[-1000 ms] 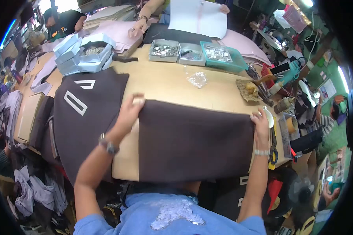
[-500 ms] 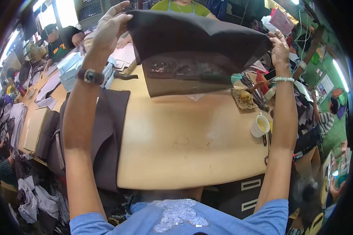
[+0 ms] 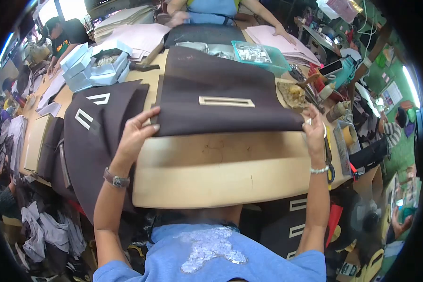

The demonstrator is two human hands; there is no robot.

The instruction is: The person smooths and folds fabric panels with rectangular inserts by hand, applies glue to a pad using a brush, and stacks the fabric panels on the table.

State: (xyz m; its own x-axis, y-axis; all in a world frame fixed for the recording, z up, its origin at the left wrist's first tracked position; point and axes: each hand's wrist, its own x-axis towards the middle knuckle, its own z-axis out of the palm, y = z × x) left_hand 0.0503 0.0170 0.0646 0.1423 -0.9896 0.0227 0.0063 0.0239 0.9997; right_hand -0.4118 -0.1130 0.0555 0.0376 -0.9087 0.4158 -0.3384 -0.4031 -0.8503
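Observation:
My left hand pinches the near left corner of a dark brown fabric piece. At its near right corner, my right hand has its fingers closed on the edge. The near edge is stretched between both hands, just above the wooden table, while the far part extends away from me. A narrow cream rectangular frame shows on the fabric's upper face. Left of my left hand lie more dark brown pieces, two with similar frame shapes on them.
Light blue boxes stand at the back left. A teal tray with small silvery packets is beyond the fabric. Across the table a person in a blue apron has a hand on pale sheets. A wire basket stands at the right.
Both hands have come down and towards me, bringing the fabric from a raised position to just above the table. Its cream frame, the blue boxes' contents and the teal tray are now visible.

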